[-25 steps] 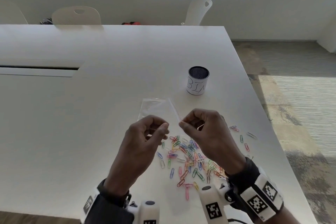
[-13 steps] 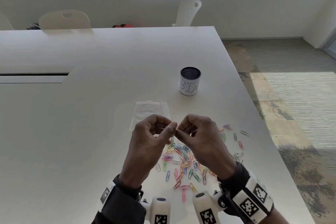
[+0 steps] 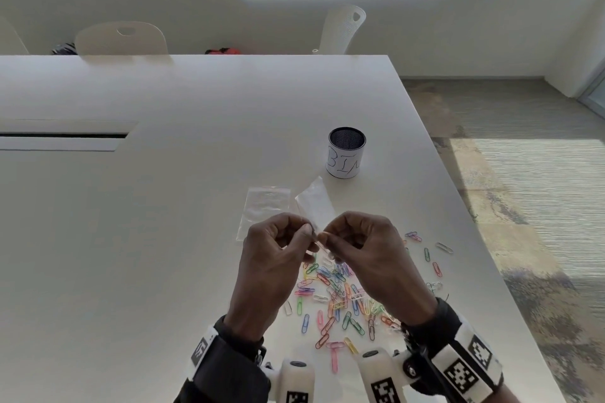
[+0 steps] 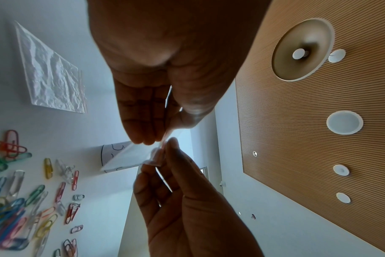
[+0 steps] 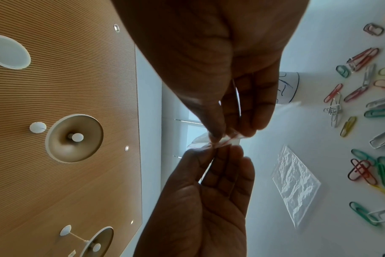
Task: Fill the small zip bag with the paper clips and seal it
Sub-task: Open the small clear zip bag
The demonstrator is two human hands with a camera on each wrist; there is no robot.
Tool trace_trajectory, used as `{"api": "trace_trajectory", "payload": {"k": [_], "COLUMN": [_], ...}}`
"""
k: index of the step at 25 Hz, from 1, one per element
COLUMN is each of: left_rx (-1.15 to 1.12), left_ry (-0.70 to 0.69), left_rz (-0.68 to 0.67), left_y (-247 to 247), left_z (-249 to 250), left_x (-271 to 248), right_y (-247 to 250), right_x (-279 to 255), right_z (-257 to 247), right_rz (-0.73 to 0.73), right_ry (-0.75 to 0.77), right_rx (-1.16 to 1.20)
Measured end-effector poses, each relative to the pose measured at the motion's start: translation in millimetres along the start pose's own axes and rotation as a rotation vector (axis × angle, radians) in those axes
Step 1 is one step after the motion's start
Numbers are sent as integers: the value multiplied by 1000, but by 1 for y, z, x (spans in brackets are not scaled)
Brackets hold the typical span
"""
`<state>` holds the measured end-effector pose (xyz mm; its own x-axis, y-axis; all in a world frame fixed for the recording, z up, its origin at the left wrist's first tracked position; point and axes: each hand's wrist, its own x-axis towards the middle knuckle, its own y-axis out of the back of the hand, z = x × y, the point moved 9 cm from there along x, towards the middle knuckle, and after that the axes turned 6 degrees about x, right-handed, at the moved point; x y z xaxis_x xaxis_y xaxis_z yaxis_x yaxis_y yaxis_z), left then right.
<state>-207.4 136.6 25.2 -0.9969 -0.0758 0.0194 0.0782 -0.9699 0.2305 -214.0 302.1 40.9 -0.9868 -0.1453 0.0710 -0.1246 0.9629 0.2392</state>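
While both hands are raised a little above the white table (image 3: 163, 239), a small clear zip bag (image 3: 316, 206) is pinched at its mouth between them: the left hand (image 3: 273, 258) has its thumb and fingertips (image 4: 143, 137) closed on one side of the opening, and the right hand (image 3: 366, 255) grips the other side the same way, fingers curled in. From the wrist views the red-lined zip strip can be seen squeezed between the two sets of fingertips, with the rest of the bag sticking out away from the person toward the cup. A second, crinkled clear bag (image 3: 263, 209) is left flat on the table just left of the held one. The colourful paper clips (image 3: 340, 298) are all scattered loose on the tabletop under and around the hands, a few strays off to the right. A mesh cup labelled "BIN" (image 3: 346, 157) is parked just beyond.
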Motion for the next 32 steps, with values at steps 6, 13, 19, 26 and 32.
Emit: {"api": "trace_trajectory", "payload": {"k": [6,13,19,26,32], "left_rx": [-48,17,107,119,366], "left_ry": [-12,-37,-82,-29,-134], "left_rz": [-15,38,63,31,-19], "left_y": [-7,-1,-2,-1,-10], "left_z": [5,6,15,9,17], "left_x": [-1,2,1,5,-1], "right_y": [0,2,1,10,6], "right_x": [2,4,0,-1,6], "right_z": [-5,5,13,24,-2], "right_rz": [15,28,86,179,112], "right_ry": [62,5,-44,-128,34], "right_rx": [-9,50,161,303,-137]}}
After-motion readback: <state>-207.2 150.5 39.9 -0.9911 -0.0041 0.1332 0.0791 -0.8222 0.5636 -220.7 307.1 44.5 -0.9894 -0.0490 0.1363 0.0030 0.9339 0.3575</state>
